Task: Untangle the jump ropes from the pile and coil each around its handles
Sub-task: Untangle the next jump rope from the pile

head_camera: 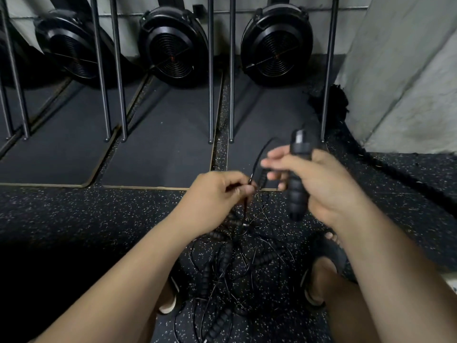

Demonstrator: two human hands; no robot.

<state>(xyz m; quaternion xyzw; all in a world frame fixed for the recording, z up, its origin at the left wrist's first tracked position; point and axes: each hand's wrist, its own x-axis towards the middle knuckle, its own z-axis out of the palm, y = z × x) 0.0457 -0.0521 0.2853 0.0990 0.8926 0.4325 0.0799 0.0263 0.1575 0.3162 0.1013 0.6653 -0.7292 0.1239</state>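
Right hand (319,184) grips a black ribbed handle (296,184) upright, fingers curled around it. Left hand (217,194) pinches a thin black rope (262,151). Tangled pile (235,263) lies on the speckled floor (99,219) between the feet.

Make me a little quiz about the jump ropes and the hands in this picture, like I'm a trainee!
1. True or false: the right hand holds a black handle.
2. What does the left hand pinch? A) a thin cord B) a ball C) a shoe
3. Fill in the gap: the tangled pile of ropes lies on the speckled ____.

Key: 1 true; 2 A; 3 floor.
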